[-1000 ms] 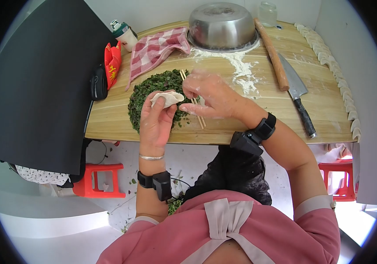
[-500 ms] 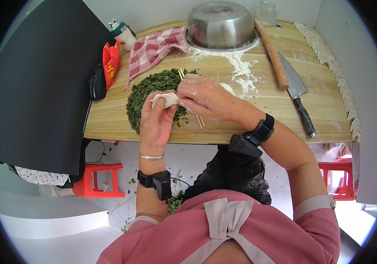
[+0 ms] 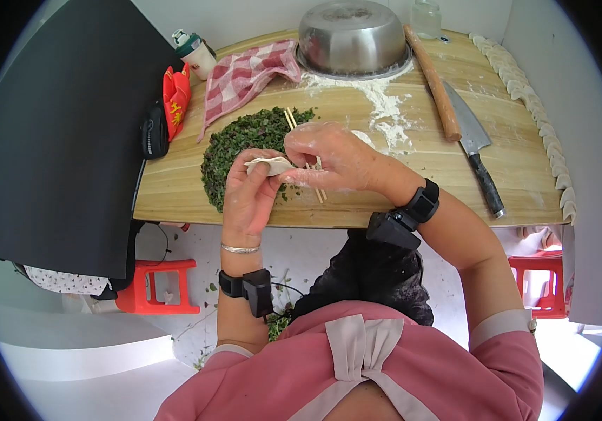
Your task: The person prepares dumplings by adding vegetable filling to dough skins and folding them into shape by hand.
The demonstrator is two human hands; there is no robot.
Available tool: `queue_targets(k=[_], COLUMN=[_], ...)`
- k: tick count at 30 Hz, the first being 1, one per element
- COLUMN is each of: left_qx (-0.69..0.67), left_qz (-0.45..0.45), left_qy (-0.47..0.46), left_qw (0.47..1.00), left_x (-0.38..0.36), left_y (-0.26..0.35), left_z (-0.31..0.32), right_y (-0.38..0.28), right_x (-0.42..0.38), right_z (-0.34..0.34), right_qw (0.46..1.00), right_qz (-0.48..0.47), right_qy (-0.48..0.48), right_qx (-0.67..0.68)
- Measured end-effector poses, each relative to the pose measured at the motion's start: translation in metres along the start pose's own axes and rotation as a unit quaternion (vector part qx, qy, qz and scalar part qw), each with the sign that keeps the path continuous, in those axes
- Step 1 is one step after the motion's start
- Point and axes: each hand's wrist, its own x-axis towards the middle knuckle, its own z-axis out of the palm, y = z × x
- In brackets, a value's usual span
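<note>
Between the thumb and fingers of my left hand [image 3: 247, 196] is a white, folded dumpling [image 3: 270, 165]. My right hand [image 3: 339, 158], dusted with flour, curls its thumb and index finger together at the dumpling's right edge. Both hands are above the board, at the near side of a heap of chopped dark green filling [image 3: 245, 137]. A pair of chopsticks [image 3: 289, 117] lies under my right hand, only the ends and a bit of the middle showing. Just behind that hand, a round dough wrapper [image 3: 363, 138] is partly covered.
A metal basin [image 3: 352, 42] stands upside down at the back, near scattered flour [image 3: 385, 105]. A rolling pin [image 3: 433, 84] lies against a cleaver [image 3: 473, 130]. Dumplings [image 3: 546, 130] line the right edge. A checked cloth [image 3: 245, 77] and a bottle [image 3: 195, 52] are back left.
The dumpling has tipped so its edge shows more. My right thumb and index finger have bowed apart behind their tips, leaving a gap, and moved slightly lower.
</note>
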Motion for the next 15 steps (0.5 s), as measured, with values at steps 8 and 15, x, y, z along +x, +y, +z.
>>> queue_targets(k=[8,15], left_qx=[0.032,0.085], left_qz=[-0.004,-0.030], left_qy=[-0.004,0.028], left_qw=[0.999,0.996], left_x=[-0.001,-0.001], left_y=[0.002,0.008], left_z=[0.004,0.009], right_y=[0.004,-0.001], right_x=[0.001,-0.001], right_z=[0.013,0.003], right_qw=[0.996,0.975], right_qz=[-0.044,-0.069], right_qy=[0.054,0.091], right_qx=[-0.055,-0.191])
